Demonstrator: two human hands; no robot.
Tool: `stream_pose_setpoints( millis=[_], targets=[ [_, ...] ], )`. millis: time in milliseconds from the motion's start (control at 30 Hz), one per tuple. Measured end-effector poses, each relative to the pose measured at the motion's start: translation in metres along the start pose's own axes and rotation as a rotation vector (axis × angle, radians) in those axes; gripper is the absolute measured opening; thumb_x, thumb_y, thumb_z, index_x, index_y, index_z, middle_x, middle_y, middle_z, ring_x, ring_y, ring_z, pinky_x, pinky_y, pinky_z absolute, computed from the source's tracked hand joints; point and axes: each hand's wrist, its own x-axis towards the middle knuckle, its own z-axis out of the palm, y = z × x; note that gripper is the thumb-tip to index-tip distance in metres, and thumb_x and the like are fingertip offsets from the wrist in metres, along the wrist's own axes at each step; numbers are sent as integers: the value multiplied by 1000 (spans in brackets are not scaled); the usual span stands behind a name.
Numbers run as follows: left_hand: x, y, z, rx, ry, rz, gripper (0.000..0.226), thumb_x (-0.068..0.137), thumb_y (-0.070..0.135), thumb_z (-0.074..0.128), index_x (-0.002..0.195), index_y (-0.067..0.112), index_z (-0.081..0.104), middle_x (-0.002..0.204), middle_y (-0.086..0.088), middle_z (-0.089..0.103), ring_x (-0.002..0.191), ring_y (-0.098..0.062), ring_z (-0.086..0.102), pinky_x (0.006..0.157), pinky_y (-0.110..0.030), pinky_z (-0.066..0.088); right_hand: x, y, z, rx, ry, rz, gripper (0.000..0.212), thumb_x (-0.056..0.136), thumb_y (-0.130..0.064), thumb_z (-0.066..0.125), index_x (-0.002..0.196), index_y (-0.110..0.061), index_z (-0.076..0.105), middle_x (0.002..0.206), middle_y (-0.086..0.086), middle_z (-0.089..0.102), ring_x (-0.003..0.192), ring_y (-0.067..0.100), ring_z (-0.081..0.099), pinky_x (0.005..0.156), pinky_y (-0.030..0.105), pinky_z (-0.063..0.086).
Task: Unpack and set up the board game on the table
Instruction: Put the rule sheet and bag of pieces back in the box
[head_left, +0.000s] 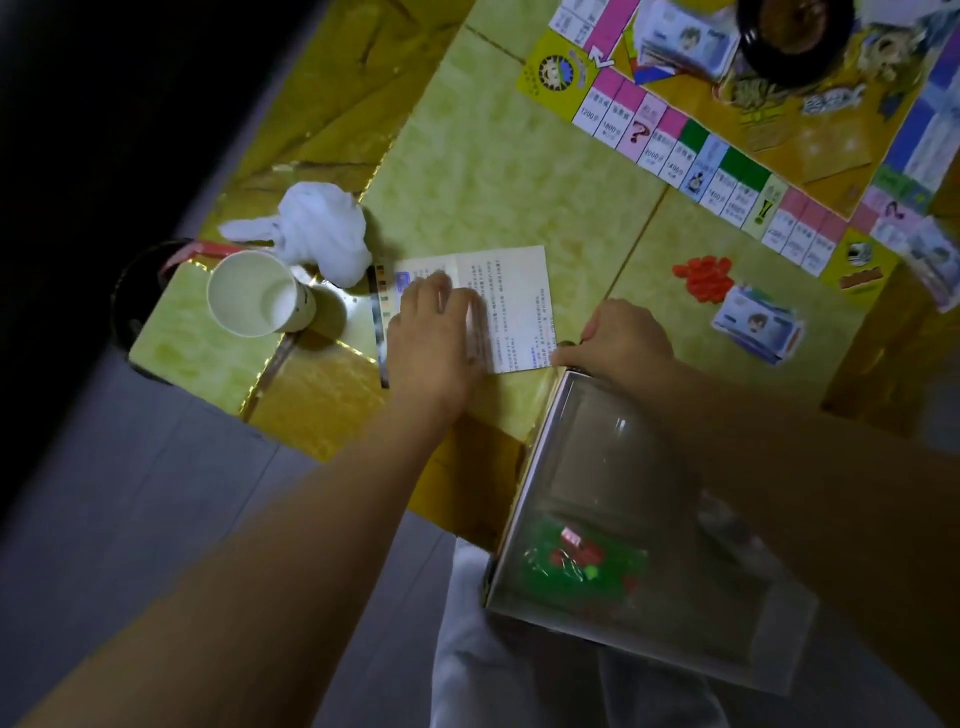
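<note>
Here: one sheet, two hands.

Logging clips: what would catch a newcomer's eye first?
The left hand presses a white printed paper sheet onto the yellow-green table; the right hand meets the rim of a grey cardboard box on the lap. Top right lies a colourful yellow game board, small red pieces heaped beside it.

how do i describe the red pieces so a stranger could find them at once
Start at the game board on the far right of the table. Just off its near edge lies a small heap of red pieces, with a money stack beside it. It is the only loose red heap there; its neighbours are paper.
</note>
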Motion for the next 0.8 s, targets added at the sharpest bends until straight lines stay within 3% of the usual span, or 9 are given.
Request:
stream_pose_setpoints(
  millis=[167,267,367,500,567,667,800],
  targets=[
    [29,4,3,85,-185,-10,96,79,36,75,152,22,15,161,-15,0,148,-35,-1,119,-44,13,1,-2,4,23,16,10,52,66,-40,84,100,-9,61,104,10,65,96,30,62,69,32,46],
    [34,6,2,179,-95,-14,103,72,38,79,151,17,17,155,-15,16,143,-35,15,116,-46,18,4,1,7,163,120,-20,44,71,-30,83,102,-12,59,103,10,65,97,30,62,77,37,50],
    [35,5,1,247,8,-53,102,65,39,79,146,8,24,137,-15,37,127,-35,34,108,-43,26,11,6,6,247,190,-67,36,76,-25,79,105,-14,60,102,9,66,96,29,62,84,41,49],
    [39,12,0,173,-2,-189,80,69,33,77,132,8,35,127,-15,39,118,-34,37,100,-38,29,18,15,9,269,234,-156,26,80,-16,67,104,-17,58,98,7,63,92,28,60,80,43,49],
    [39,14,1,122,23,-252,69,70,32,75,124,7,40,125,-15,40,115,-34,38,96,-36,30,16,19,13,274,213,-243,41,75,-9,64,114,-18,53,105,5,54,92,25,56,77,40,49],
    [37,10,2,10,94,-270,74,69,38,79,125,7,42,128,-15,40,116,-31,37,96,-32,27,13,23,17,233,180,-332,54,75,-10,70,121,-23,47,112,2,45,92,20,51,76,36,48],
    [33,6,2,-103,77,-284,67,73,31,79,126,7,44,129,-15,46,117,-32,42,98,-39,34,18,22,20,225,212,-323,34,77,-13,74,101,-22,52,103,1,43,88,22,51,76,39,48]
  ],
)
